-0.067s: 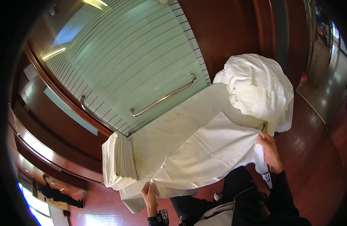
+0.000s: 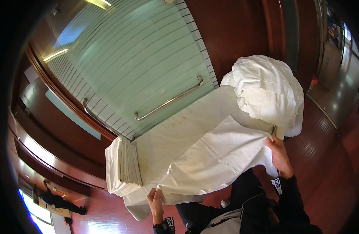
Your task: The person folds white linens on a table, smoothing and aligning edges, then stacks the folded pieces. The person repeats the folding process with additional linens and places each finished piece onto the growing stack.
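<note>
Item: one white cloth point(image 2: 218, 158), single, open and lightly creased; it spans the near side of the desk point(image 2: 162, 136), its far corner lying on the desk's white cover, its near edge hanging toward the wearer's lap.

Left hand point(image 2: 155, 202): thumb and fingers closed together on the cloth's near left corner.

Right hand point(image 2: 278, 152): pinching the cloth's right edge, a flap dangling below the grip.

Folded stock: one stack of white cloths point(image 2: 123, 167), many layers, at the desk's left end, edges roughly aligned. Count cannot be told from where I stand.

Loose stock: one large rounded heap of white fabric point(image 2: 267, 89), bunched, at the desk's right end.

Condition, as I judge it: the stack is finished; the held cloth is spread with no fold set; the heap is unsorted and appears a substantial remainder.

Surroundings: glass panel point(image 2: 144, 54) with metal bar point(image 2: 167, 104) beyond the desk; another person point(image 2: 54, 199), far left, well apart.
</note>
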`<state>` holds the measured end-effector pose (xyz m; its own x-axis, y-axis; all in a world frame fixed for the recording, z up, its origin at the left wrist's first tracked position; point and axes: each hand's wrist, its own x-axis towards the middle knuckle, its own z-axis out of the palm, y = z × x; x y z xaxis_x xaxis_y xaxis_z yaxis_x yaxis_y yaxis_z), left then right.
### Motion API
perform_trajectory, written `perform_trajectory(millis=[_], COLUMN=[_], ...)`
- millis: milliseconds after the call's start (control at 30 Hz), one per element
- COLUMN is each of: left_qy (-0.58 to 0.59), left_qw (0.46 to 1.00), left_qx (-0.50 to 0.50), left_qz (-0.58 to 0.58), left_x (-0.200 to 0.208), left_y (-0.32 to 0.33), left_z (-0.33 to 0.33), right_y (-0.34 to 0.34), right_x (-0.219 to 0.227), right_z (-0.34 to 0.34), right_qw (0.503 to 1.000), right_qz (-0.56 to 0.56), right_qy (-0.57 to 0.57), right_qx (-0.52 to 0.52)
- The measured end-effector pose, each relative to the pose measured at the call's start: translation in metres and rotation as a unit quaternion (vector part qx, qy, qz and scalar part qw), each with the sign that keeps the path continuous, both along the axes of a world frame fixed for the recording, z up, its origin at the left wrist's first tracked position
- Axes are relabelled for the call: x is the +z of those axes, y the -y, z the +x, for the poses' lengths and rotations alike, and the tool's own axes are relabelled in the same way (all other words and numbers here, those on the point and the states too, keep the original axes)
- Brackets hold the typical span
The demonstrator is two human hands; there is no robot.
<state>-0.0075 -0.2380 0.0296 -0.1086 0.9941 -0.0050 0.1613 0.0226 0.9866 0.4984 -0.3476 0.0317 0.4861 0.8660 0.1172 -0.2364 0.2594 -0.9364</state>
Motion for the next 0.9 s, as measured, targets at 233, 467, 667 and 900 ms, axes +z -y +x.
perform_trajectory(millis=[233,467,667,900], left_qy=[0.102,0.348,0.432,0.301], left_qw=[0.992,0.935,0.883,0.914], left_qx=[-0.047,0.063,-0.068,-0.101], left_qz=[-0.053,-0.022,-0.171,-0.253], left_x=[0.004,0.020,-0.007,0.025], left_y=[-0.029,-0.029,0.002,-0.032], left_z=[0.035,0.015,-0.022,0.024], right_y=[-0.136,-0.208,-0.061,-0.013], right_x=[0.106,0.142,-0.044,-0.124], right_z=[-0.058,-0.068,-0.072,-0.058], right_qw=[0.980,0.958,0.939,0.973], right_qz=[0.088,0.235,-0.004,-0.211], right_qy=[-0.040,0.163,0.254,-0.071], right_qx=[0.175,-0.005,-0.230,0.058])
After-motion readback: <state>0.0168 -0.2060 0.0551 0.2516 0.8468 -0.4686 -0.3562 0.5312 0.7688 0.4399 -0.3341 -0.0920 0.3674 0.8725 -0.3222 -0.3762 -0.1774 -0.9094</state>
